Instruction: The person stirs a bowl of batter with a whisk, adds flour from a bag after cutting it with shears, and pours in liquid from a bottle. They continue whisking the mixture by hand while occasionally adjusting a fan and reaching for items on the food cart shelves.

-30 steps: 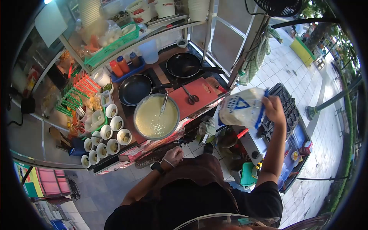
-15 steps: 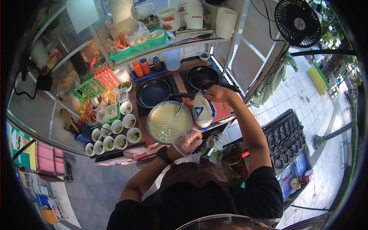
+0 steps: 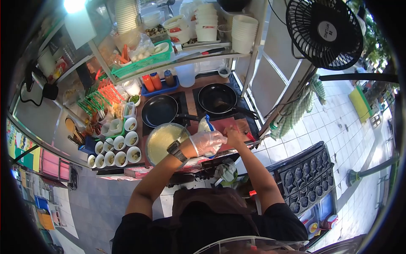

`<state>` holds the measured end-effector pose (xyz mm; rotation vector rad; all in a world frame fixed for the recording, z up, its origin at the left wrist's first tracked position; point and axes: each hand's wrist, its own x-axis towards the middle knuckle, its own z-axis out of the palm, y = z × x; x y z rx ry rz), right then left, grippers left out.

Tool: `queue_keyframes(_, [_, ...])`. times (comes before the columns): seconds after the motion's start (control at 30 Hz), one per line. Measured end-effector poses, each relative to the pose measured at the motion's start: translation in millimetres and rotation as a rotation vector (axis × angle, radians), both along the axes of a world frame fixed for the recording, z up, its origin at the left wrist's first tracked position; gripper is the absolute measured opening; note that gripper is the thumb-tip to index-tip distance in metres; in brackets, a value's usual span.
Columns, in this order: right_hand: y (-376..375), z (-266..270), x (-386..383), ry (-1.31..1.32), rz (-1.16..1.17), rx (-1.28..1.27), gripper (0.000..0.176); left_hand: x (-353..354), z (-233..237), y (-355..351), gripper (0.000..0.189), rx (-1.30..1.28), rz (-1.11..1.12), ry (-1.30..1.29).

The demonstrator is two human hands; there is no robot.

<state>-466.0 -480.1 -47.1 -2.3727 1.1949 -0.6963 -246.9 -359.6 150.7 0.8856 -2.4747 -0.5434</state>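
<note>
My left hand [image 3: 208, 143], in a clear plastic glove, reaches across in front of a white and blue bag [image 3: 205, 125] and hides much of it. Its fingers are closed and meet those of my bare right hand [image 3: 235, 136]. The right fingers are closed in a pinch too; whatever lies between the fingertips is too small to make out. Under my left wrist stands a metal bowl of pale batter [image 3: 163, 144], with a metal utensil [image 3: 182, 133] leaning in it. A red-handled tool [image 3: 250, 136] lies just right of my right hand.
Two black frying pans [image 3: 160, 111] [image 3: 217, 98] sit on the stoves behind. Several white cups with filling [image 3: 133, 154] stand left of the bowl. Sauce bottles [image 3: 155, 80] stand in a blue tray. A fish-shaped mould pan [image 3: 306, 180] is at the right, below a fan [image 3: 325, 34].
My right hand has let go of the bag's top and come down to my left fingers. My left hand has moved right and up, in front of the bag. The view has shifted slightly.
</note>
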Motion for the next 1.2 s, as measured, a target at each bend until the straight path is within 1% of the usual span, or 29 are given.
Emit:
queue_keyframes(0.03, [-1,-4,1,-0.01,0.001,0.065,0.027,1,-2,-1,0.045,-0.037,-0.028,0.008])
queue_keyframes(0.07, [3,-2,2,-0.005,-0.002,0.068,0.027,4,-3,-4,0.043,-0.054,-0.076,0.034])
queue_keyframes(0.13, [5,5,6,-0.024,-0.102,0.026,0.025,-3,-8,1,0.041,0.586,0.071,0.385])
queue_keyframes(0.17, [5,9,7,-0.006,-0.105,0.047,0.023,-3,-7,-3,0.041,0.579,0.065,0.372])
queue_keyframes(0.2, [4,12,9,-0.023,-0.116,0.038,0.023,0,-4,-7,0.038,0.098,-0.034,0.127])
queue_keyframes(0.23, [5,14,12,-0.154,-0.102,0.062,0.02,3,2,-10,0.034,-0.381,-0.139,-0.12])
queue_keyframes(0.27, [4,17,16,-0.286,-0.086,0.08,0.017,5,9,-11,0.034,-0.392,-0.156,-0.137])
queue_keyframes(0.3, [5,19,21,-0.302,-0.098,0.068,0.017,5,13,-11,0.032,-0.424,-0.159,-0.148])
queue_keyframes(0.37, [12,13,23,-0.046,0.031,-0.079,0.014,1,18,-12,0.027,-0.461,-0.154,-0.141])
queue_keyframes(0.4, [16,9,23,-0.042,0.022,-0.086,0.014,-1,17,-12,0.027,-0.468,-0.162,-0.136])
queue_keyframes(0.47, [12,-2,30,0.031,-0.05,-0.103,0.014,0,16,-15,0.024,-0.51,-0.118,-0.208])
queue_keyframes(0.5, [8,-8,32,0.029,-0.051,-0.118,0.014,-1,18,-16,0.018,-0.532,-0.107,-0.174])
queue_keyframes(0.57, [3,-16,28,0.116,0.063,-0.282,0.013,-1,20,-23,0.015,-0.568,-0.111,-0.152])
queue_keyframes(0.6, [1,-15,25,0.115,0.062,-0.288,0.013,-1,21,-28,0.011,-0.59,-0.116,-0.124])
queue_keyframes(0.63, [3,-5,19,0.161,-0.048,-0.18,0.014,-2,24,-33,0.005,-0.643,-0.098,-0.137])
queue_keyframes(0.67, [3,-2,12,0.209,-0.159,-0.067,0.016,-5,35,-35,0.005,-0.673,-0.092,-0.212])
queue_keyframes(0.7, [1,3,2,0.217,-0.161,-0.065,0.016,-7,38,-41,0.005,-0.699,-0.082,-0.23])
queue_keyframes(0.73, [-3,3,-11,0.158,-0.196,-0.104,0.02,-8,37,-47,0.006,-0.722,-0.071,-0.245])
queue_keyframes(0.77, [-1,8,-17,0.1,-0.231,-0.144,0.025,-10,31,-56,0.006,-0.734,-0.044,-0.253])
queue_keyframes(0.8, [6,9,-17,0.112,-0.235,-0.141,0.025,-12,25,-66,0.006,-0.747,-0.017,-0.261])
queue_keyframes(0.87, [25,17,-9,0.189,-0.266,-0.146,0.032,-13,29,-75,0.004,-0.725,-0.021,-0.258])
queue_keyframes(0.9, [33,17,-5,0.209,-0.276,-0.174,0.036,-14,28,-80,0.004,-0.655,-0.013,-0.221])
queue_keyframes(0.97, [44,14,7,0.263,-0.381,-0.132,0.034,-18,23,-93,0.008,-0.506,-0.021,-0.178])
queue_keyframes(1.0, [47,10,13,0.289,-0.443,-0.08,0.034,-17,21,-98,0.008,-0.496,-0.047,-0.169])
queue_keyframes(1.03, [45,-7,16,0.262,-0.48,-0.12,0.034,-17,20,-103,0.009,-0.441,-0.147,-0.124])
queue_keyframes(1.07, [47,-3,22,0.234,-0.518,-0.163,0.034,-16,18,-111,0.01,-0.387,-0.247,-0.081])
queue_keyframes(1.1, [52,2,21,0.246,-0.519,-0.129,0.036,-17,15,-118,0.01,-0.348,-0.258,-0.097])
queue_keyframes(1.13, [55,11,22,0.249,-0.541,-0.118,0.036,-19,20,-120,0.009,-0.303,-0.241,-0.179])
queue_keyframes(1.2, [59,23,26,0.255,-0.531,-0.015,0.035,-26,26,-122,0.011,-0.296,-0.224,-0.284])
